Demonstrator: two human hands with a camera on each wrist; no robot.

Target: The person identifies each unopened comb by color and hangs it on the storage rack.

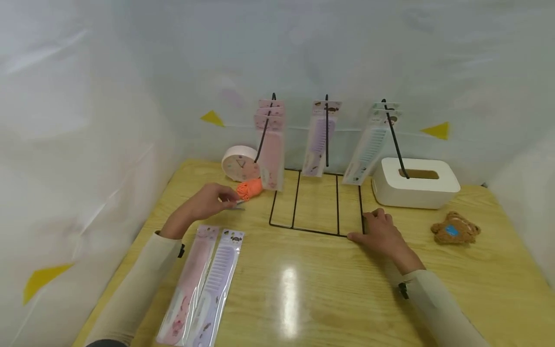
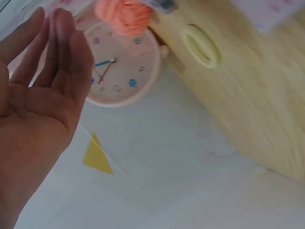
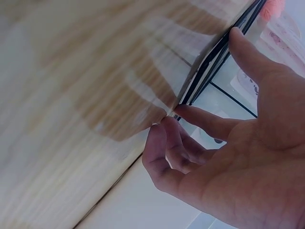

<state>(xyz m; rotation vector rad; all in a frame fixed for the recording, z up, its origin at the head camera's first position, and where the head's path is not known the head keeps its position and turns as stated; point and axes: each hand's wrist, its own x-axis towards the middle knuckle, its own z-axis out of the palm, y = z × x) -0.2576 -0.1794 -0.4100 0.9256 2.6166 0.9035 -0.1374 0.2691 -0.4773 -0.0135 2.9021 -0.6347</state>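
Observation:
A black wire display rack (image 1: 315, 231) stands on the table, with packaged pink combs (image 1: 272, 154), a purple comb (image 1: 320, 140) and green combs (image 1: 368, 149) hanging from its hooks. My right hand (image 1: 383, 235) grips the rack's front right corner; in the right wrist view the thumb and index finger (image 3: 205, 119) touch the black wire. My left hand (image 1: 211, 200) hovers beside an orange cord bundle (image 1: 250, 189), fingers loosely bent. Thin grey pieces (image 1: 237, 208) show near its fingertips; their kind is unclear. Packaged pink (image 1: 191, 284) and purple (image 1: 217, 289) combs lie below the left hand.
A round pink clock (image 1: 240, 164) stands behind the cord bundle. At the right are a white tissue box (image 1: 416, 193) and a brown plush toy (image 1: 455, 228). A pale yellow ring (image 2: 200, 46) lies on the table in the left wrist view. White sheeting surrounds the table.

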